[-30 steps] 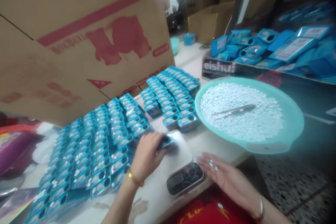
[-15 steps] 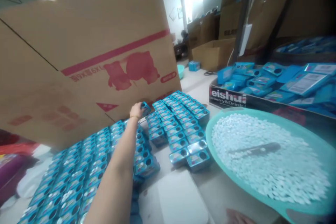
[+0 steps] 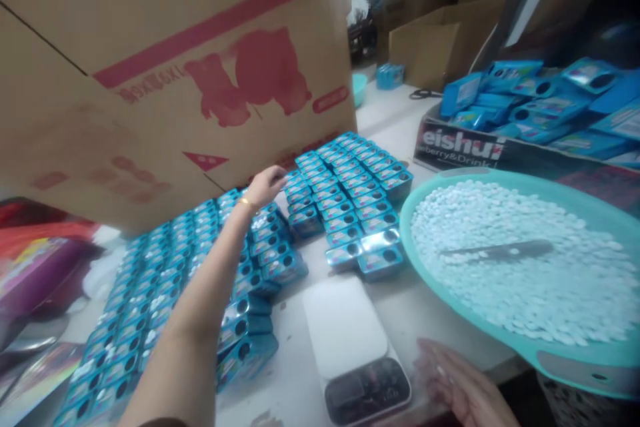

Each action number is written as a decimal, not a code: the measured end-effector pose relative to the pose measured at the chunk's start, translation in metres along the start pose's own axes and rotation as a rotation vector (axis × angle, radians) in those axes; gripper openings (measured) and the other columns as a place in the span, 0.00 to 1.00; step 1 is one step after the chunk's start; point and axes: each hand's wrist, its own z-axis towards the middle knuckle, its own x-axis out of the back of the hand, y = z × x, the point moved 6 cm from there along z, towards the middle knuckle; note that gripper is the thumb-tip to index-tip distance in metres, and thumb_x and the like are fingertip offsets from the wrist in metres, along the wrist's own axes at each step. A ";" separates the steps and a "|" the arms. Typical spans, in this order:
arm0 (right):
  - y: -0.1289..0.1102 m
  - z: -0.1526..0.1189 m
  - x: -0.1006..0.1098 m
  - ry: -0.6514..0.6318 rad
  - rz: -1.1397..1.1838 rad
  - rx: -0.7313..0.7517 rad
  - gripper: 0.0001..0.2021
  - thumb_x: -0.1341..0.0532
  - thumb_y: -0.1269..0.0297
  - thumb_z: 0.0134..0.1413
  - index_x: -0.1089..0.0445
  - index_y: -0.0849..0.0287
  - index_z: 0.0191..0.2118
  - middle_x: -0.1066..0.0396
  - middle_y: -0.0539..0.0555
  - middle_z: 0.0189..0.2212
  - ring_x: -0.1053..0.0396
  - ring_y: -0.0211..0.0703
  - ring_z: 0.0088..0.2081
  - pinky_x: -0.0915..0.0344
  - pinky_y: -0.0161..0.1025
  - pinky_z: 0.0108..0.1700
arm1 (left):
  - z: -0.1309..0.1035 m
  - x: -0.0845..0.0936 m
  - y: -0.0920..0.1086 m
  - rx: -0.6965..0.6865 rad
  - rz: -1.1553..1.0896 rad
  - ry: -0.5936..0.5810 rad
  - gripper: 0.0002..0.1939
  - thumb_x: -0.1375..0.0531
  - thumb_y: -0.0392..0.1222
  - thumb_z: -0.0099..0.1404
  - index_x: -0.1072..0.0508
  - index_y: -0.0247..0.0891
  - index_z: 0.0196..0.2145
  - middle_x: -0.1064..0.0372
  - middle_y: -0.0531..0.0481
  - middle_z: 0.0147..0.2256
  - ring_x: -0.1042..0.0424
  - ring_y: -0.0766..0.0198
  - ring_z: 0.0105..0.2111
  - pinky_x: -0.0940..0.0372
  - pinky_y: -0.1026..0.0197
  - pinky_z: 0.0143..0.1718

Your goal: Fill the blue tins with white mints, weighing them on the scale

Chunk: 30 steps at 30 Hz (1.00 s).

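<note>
My left hand reaches to the back of the table, fingers bent and slightly apart, with no box visible in it. It hovers between two groups of small blue boxes with round holes in their tops: left-hand rows and a right-hand block. White pellets lie on many left-hand boxes. Nearer me, my right hand is empty and blurred, its fingers extended beside a white digital scale. To its upper right stands a turquoise basin of white pellets, with a flat dark blade-like tool lying on them.
A large cardboard carton walls off the back left. More blue boxes fill a black printed tray at the right. Scissors and a small blue stack sit farther back. Purple and red packaging lies at the left.
The blue box seen in my left hand before is no longer visible in it. My right hand has come further into view beside the scale. The camera has tilted down.
</note>
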 end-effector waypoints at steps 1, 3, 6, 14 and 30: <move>-0.001 -0.002 0.000 0.005 -0.001 0.008 0.22 0.24 0.60 0.23 0.22 0.58 0.33 0.24 0.55 0.30 0.27 0.45 0.31 0.29 0.35 0.29 | -0.028 0.004 0.012 -0.048 0.002 -0.019 0.16 0.46 0.49 0.65 0.30 0.37 0.44 0.31 0.47 0.43 0.33 0.63 0.43 0.40 0.60 0.50; -0.002 -0.004 -0.002 -0.013 -0.008 0.016 0.23 0.24 0.59 0.23 0.22 0.60 0.33 0.24 0.55 0.29 0.27 0.44 0.31 0.29 0.33 0.28 | -0.089 -0.002 0.043 -0.261 0.079 -0.110 0.15 0.46 0.52 0.64 0.28 0.38 0.38 0.32 0.48 0.40 0.34 0.62 0.41 0.40 0.58 0.47; -0.001 -0.002 -0.004 -0.084 -0.029 0.060 0.22 0.25 0.58 0.29 0.23 0.62 0.35 0.25 0.55 0.28 0.29 0.40 0.28 0.31 0.32 0.28 | -0.159 -0.027 0.061 -0.271 0.291 -0.130 0.14 0.43 0.53 0.62 0.28 0.40 0.36 0.35 0.45 0.41 0.36 0.57 0.42 0.41 0.53 0.45; -0.002 -0.003 -0.005 -0.218 -0.020 0.170 0.16 0.28 0.62 0.40 0.25 0.64 0.37 0.26 0.54 0.28 0.29 0.36 0.29 0.31 0.29 0.28 | -0.200 -0.037 0.080 -0.217 0.490 0.019 0.10 0.48 0.44 0.67 0.29 0.39 0.32 0.36 0.43 0.49 0.38 0.51 0.48 0.43 0.48 0.47; -0.002 -0.034 -0.001 -0.322 0.113 0.056 0.11 0.37 0.80 0.46 0.27 0.64 0.37 0.25 0.59 0.43 0.29 0.42 0.50 0.32 0.33 0.53 | -0.229 -0.045 0.189 -0.324 0.199 -0.070 0.15 0.42 0.44 0.62 0.35 0.37 0.46 0.31 0.43 0.42 0.32 0.56 0.41 0.39 0.56 0.39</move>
